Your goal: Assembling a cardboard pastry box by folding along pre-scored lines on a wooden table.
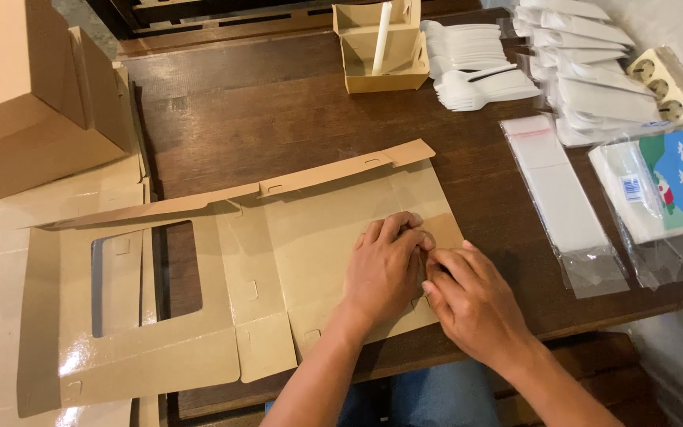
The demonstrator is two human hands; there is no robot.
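A flat, unfolded box blank (294,237) of matte brown cardboard lies across the dark, grained wooden tabletop (278,111), reaching from the 9 o'clock side to the middle of the view. Its left panel has a rectangular window cut out, with glossy clear film catching the light around it. A long narrow flap with small slot cuts runs along its far edge, and short tabs hang off the near edge.

Both hands press on the blank's right end panel, a little toward 4 o'clock from the centre. The left hand (385,265) lies palm down, fingers together and curled over the panel's fold. The right hand (476,304) touches it from the 4 o'clock side, fingers bent and closed down on the cardboard edge just under the left hand; whether they pinch a tab cannot be told.

At 10 o'clock stands an assembled brown cardboard box (33,103) on a stack of further flat blanks. At 12 o'clock sits a small open cardboard tray (385,71) with a white stick-like item leaning in it. Beside it, toward 1 o'clock, lies a heap of white plastic forks (476,67), then wrapped white cutlery packets (594,87). At 3 o'clock lie clear plastic sleeves (567,205) and a soft pack of tissues (666,186).
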